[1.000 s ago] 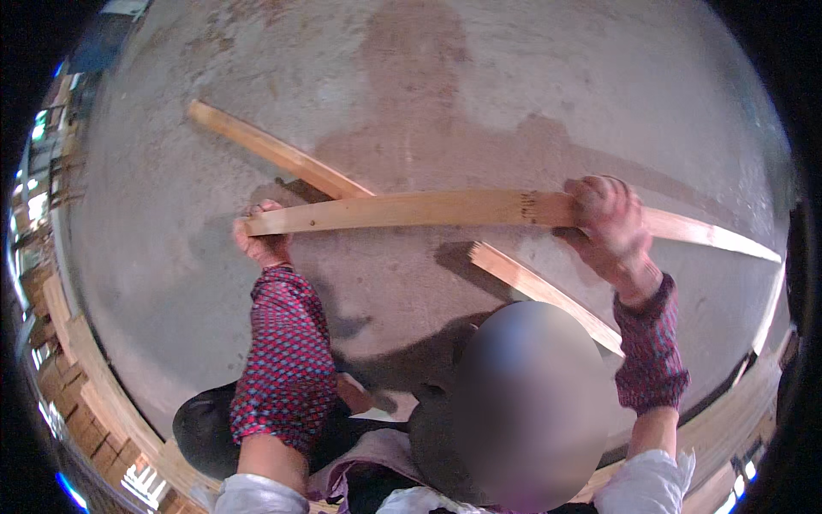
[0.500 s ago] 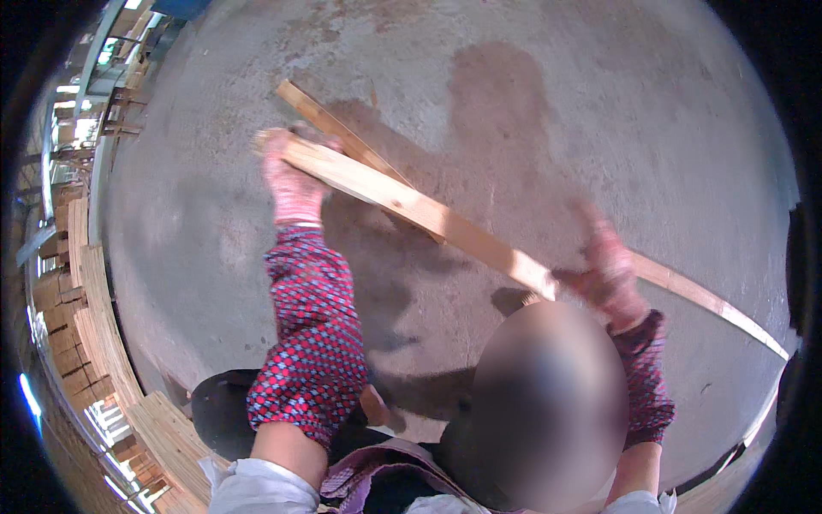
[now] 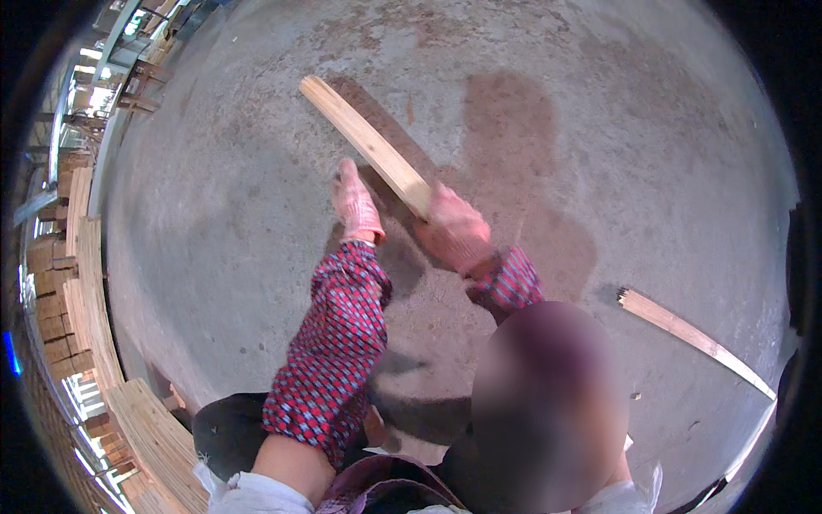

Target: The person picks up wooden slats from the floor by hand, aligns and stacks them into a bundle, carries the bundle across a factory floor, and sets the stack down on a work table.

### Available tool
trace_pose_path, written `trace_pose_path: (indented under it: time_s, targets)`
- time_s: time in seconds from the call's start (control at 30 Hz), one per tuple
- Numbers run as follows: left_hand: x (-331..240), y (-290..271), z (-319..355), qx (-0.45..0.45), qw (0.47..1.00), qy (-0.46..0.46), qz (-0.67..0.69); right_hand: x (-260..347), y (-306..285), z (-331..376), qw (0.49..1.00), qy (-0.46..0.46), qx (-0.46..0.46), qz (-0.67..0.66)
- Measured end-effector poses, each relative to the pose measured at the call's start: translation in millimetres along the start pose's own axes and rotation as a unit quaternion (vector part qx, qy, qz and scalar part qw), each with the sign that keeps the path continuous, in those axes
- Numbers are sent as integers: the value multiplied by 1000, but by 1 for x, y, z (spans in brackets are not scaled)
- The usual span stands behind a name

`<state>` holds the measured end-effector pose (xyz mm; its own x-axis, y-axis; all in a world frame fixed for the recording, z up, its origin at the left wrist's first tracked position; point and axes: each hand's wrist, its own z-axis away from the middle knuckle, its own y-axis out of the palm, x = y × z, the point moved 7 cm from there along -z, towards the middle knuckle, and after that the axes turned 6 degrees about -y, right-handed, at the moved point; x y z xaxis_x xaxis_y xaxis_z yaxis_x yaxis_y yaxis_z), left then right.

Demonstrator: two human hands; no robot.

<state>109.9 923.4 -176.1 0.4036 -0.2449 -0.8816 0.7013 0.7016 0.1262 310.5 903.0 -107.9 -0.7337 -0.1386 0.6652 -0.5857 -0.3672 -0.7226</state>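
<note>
My right hand (image 3: 456,230), in a pinkish work glove, is closed around the near end of a pale wooden strip (image 3: 364,135). The strip slants up and to the left above the concrete floor, its far end free. Just left of the strip, my left hand (image 3: 355,204), gloved alike, is stretched out with nothing visible in it. It looks apart from the wood. Patterned red and dark sleeve covers are on both forearms, and a blurred patch hides part of the right one. Whether a second strip lies under the held one, I cannot tell.
Another wooden strip (image 3: 685,330) with a jagged end lies on the concrete floor (image 3: 214,206) at the right. Stacked boards (image 3: 154,433) line the left side. Shadows fall across the floor ahead.
My left hand has let go of the strip's far end and moved back towards me. My right hand has swung left and taken the near end. The strip lying across behind is no longer seen separately.
</note>
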Motion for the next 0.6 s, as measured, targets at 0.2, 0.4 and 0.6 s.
trace_pose_path:
  time_s: [0.2,0.4,0.6]
  targets:
    - [59,0,12,71,992,-82,62,17,47,-55,981,-27,-56,182]
    - [36,15,28,98,994,-48,-1,2,30,-54,994,9,-2,113]
    - [27,23,37,151,975,-100,-125,-5,25,24,961,40,183,-203]
